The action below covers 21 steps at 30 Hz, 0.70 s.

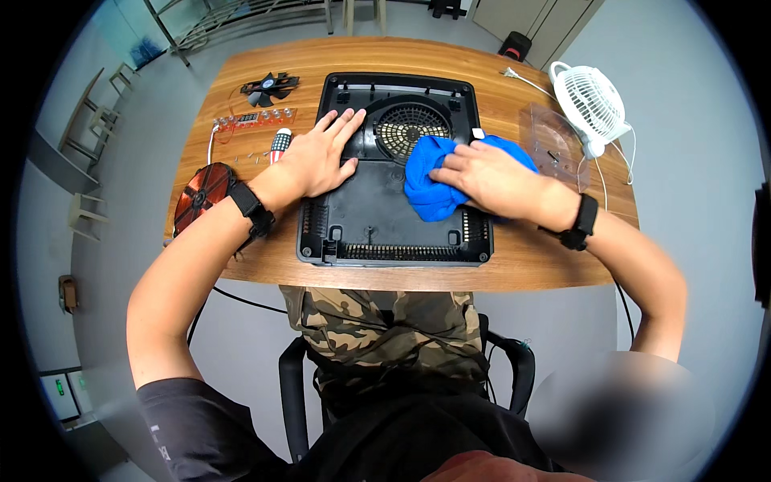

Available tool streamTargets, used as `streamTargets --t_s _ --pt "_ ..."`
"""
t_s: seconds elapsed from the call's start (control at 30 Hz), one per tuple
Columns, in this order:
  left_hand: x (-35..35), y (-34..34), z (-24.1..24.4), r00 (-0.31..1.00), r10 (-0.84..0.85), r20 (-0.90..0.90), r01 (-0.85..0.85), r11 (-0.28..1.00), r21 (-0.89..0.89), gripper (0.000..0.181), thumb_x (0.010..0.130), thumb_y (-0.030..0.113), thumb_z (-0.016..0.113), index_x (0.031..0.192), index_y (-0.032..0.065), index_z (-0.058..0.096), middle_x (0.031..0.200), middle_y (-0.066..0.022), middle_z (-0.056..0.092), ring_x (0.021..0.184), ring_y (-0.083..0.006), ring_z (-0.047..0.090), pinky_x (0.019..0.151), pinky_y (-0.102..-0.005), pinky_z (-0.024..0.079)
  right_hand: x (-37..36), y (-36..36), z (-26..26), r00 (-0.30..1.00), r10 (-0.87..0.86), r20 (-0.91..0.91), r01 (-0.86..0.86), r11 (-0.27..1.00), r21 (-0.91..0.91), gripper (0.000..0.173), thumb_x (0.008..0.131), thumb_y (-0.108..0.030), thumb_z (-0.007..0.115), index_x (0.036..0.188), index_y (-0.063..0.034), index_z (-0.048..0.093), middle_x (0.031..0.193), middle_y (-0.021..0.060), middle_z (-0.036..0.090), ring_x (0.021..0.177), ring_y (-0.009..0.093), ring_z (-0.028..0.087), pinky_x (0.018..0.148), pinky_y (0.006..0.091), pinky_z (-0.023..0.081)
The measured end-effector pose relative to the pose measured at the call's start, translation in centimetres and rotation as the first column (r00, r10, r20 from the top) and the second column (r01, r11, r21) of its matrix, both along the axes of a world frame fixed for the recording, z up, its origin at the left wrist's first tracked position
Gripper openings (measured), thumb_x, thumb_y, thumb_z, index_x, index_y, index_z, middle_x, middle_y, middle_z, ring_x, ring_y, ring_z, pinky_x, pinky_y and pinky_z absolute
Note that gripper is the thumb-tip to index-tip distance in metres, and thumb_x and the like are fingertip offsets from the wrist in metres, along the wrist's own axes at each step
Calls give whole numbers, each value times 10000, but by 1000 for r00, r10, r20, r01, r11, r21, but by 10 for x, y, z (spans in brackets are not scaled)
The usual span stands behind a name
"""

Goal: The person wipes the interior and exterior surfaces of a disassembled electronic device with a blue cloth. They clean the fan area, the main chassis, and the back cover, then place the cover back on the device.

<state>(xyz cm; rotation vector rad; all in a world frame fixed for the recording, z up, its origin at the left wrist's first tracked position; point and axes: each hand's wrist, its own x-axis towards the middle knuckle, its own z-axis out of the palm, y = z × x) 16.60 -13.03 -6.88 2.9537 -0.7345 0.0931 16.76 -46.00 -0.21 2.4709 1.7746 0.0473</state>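
Note:
A black plastic housing of an induction cooker (373, 193) lies on the wooden table in front of me, its inside facing up. It has a round fan grille (412, 129) in its upper part and slotted vents along the near edge. My left hand (325, 150) rests on the housing's left side, fingers spread, holding nothing. Bunched under my right hand (482, 175) is a blue cloth (430, 199), pressed on the housing's right part beside the grille. The fingertips of my right hand are partly buried in the cloth's folds.
Left of the housing lie a small cooling fan (269, 85), a circuit board with a display (256, 118), several screws (258, 158), a patterned cylindrical object (281, 143) and a copper induction coil (205, 190). At the right stand a clear plastic tray (545, 129) and a white desk fan (587, 99).

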Motion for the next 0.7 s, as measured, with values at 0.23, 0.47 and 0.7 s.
streamTargets --t_s 0.23,0.47,0.7 --pt "-1 2 0 1000 7 -5 -6 1000 19 824 1002 348 595 1668 97 181 1648 -212 371 1506 -417 373 1168 -486 448 -7 -4 -18 996 -49 78 54 997 -59 198 892 -127 638 1079 -91 693 1001 38 682 1036 225 610 888 361 470" --pt "-2 0 2 1000 7 -8 -7 1000 21 815 1010 355 587 1668 99 182 1652 -210 365 1506 -410 378 1161 -479 459 -20 -1 8 999 -8 -39 -3 959 -283 175 881 -135 673 1029 -109 763 1074 34 704 1107 238 592 950 393 441" --pt "-1 -2 1 1000 21 -14 -20 999 29 804 1014 373 578 1667 105 193 1661 -197 356 1522 -397 356 1169 -484 453 -27 -7 19 972 33 -233 -104 949 -298 294 888 -82 674 1161 -130 770 1178 3 684 1228 259 547 1066 419 390"
